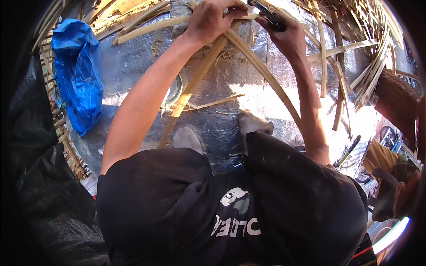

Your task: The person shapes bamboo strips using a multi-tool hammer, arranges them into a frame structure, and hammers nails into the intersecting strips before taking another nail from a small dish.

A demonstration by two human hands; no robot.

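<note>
At the top centre, my left hand [211, 20] is closed on a light bamboo strip [166, 23] that runs off to the left. My right hand [286, 35] is wrapped round a black and metal tool [273, 18], beside the strip's end. Below my hands, two long bamboo strips [199, 73] [266, 73] meet near the top and spread apart downward, one toward each side of my feet. What the tool's tip touches is too small to tell.
A crumpled blue plastic sheet [77, 75] lies at the left. A round glass or metal rim [174, 92] shows beside the left forearm. Bundled thin strips [377, 62] and a brown log [397, 104] are at the right. My feet rest on a silvery sheet [217, 128].
</note>
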